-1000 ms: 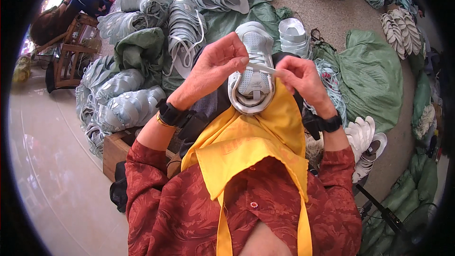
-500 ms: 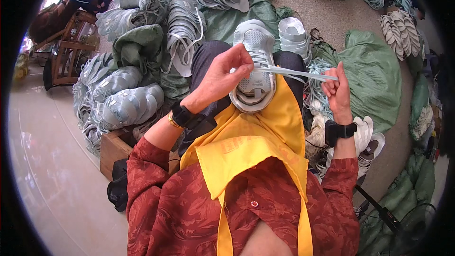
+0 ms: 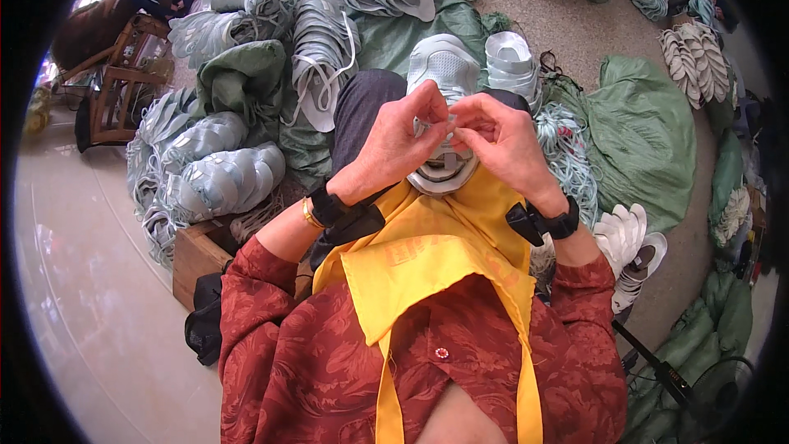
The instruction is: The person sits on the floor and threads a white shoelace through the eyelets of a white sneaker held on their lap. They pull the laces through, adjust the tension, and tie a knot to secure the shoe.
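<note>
A pale grey shoe upper (image 3: 445,62) stands between my knees, toe pointing away, its collar (image 3: 444,181) toward my yellow apron. Over its middle my left hand (image 3: 408,127) and my right hand (image 3: 501,140) meet with fingertips pinched. Between them is a short bit of light shoelace (image 3: 451,125), mostly covered by the fingers. Both hands are closed on the lace, close above the shoe's eyelets. The fingers hide most of the lacing and the tongue.
Stacks of pale shoe uppers (image 3: 226,181) lie to the left, beside a wooden box (image 3: 197,267). Bundled light-blue laces (image 3: 567,148) and a green sack (image 3: 641,140) are at the right. White uppers (image 3: 620,234) sit near my right forearm. A wooden stool (image 3: 123,90) stands far left.
My right hand has come in from the right, where it held the lace stretched out, to meet my left hand over the shoe. My left hand has barely moved.
</note>
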Motion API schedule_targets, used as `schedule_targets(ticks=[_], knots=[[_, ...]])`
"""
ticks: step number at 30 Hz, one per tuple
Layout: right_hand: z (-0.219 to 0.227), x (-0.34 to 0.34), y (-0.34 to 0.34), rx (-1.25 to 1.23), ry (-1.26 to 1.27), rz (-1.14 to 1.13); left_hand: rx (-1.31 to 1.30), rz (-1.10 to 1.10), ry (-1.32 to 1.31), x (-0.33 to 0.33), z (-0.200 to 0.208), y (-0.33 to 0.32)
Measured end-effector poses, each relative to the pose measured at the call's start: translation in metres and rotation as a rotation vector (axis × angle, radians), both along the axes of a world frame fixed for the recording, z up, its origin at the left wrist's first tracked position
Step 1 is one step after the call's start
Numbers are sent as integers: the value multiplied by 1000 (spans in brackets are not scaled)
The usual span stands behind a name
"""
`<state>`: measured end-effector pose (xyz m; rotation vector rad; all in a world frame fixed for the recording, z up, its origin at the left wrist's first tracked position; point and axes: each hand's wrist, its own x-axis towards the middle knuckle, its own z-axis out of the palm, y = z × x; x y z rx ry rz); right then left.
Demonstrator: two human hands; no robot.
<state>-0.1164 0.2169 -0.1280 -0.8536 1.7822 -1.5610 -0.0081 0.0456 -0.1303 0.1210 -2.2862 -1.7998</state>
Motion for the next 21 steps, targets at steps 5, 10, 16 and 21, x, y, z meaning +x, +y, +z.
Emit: schedule_targets(ticks=[5,10,16,21], knots=[[6,-6,8,159,501,-43,-170,4,15,5,-5,-3],[8,-5,11,181,441,-90,-345,-32,83,10,-9,-5],[2,1,11,89,646,-50,-110,19,-58,7,-7,3],[-4,7,10,60,614,-56,223,-42,-162,5,-16,-2]])
